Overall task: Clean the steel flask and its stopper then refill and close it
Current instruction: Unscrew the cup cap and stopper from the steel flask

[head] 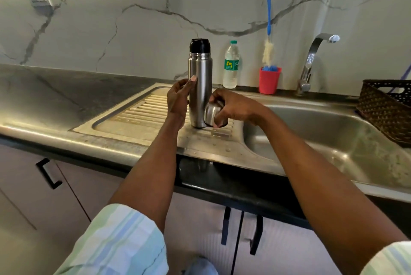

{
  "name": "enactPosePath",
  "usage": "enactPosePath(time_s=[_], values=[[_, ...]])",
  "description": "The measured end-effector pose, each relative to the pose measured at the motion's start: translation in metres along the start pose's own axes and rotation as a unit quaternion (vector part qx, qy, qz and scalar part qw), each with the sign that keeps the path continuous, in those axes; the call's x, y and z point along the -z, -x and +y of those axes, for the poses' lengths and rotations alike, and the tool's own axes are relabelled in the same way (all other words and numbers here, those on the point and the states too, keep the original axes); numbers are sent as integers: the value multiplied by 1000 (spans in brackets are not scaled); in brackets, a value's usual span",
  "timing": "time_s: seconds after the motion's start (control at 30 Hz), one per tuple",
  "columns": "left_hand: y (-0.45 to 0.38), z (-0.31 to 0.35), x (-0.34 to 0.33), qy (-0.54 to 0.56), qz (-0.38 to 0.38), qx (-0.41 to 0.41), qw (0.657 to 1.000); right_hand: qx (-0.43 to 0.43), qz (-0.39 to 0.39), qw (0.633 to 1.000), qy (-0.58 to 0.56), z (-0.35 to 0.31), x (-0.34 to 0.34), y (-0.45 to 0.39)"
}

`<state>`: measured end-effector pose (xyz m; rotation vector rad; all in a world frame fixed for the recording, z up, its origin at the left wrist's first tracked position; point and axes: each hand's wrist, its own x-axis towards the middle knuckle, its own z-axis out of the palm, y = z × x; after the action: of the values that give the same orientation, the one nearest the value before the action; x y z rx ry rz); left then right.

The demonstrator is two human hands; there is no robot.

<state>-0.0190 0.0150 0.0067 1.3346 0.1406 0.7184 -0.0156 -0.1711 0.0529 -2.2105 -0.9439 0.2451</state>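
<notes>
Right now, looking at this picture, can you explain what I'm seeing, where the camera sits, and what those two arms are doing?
There is no machine here: these are a person's own arms, filmed by a camera worn on their head, looking down at a kitchen counter. The left hand steadies a steel flask standing upright on the sink's draining board, its black stopper still in. The right hand holds the flask's steel cup lid beside the flask's base. Behind stand a water bottle and a bottle brush in a red cup, with the tap over the basin.
</notes>
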Motion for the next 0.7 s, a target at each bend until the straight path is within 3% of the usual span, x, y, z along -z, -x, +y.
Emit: enactPosePath(time_s=[0.17,0.53,0.63,0.7], values=[[0,1,1,-12,1,-1,1000,-11,-102,993,64,3,-17,-8],[2,6,3,-23,-18,2,1000,-19,-139,987,72,9,-27,-11],[1,7,4,-22,-23,-2,999,7,-81,996,26,1,-9,-5],[-1,6,4,-23,-26,-9,999,32,57,998,-25,-8,8,-9]])
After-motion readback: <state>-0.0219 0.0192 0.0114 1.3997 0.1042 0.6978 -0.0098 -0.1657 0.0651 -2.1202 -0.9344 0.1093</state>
